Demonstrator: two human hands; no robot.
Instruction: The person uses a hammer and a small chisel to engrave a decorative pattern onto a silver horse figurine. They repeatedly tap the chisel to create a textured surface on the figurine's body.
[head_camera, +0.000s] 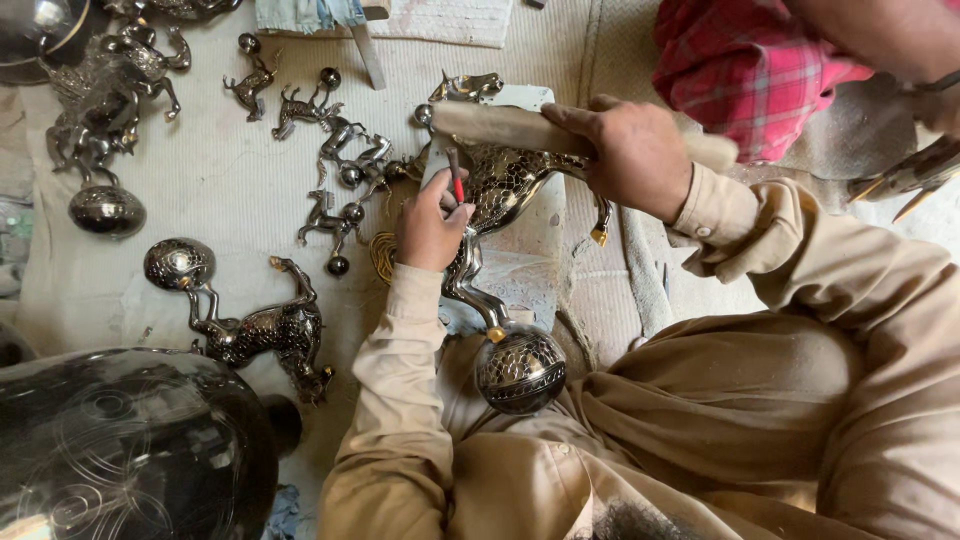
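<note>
A shiny engraved metal animal figurine (505, 185) with a ball (519, 370) at its foot lies across a white block in front of me. My left hand (432, 228) pinches a thin red-handled tool (455, 180), its tip against the figurine's body. My right hand (630, 155) grips a pale wooden mallet-like stick (510, 127) held crosswise over the figurine. Both arms wear tan sleeves.
Several smaller metal animal figurines (335, 140) lie scattered on the pale cloth to the left, with a larger one (262, 330) nearer. A big dark engraved vessel (130, 450) fills the lower left. Another person in a red checked garment (745, 65) sits at the upper right.
</note>
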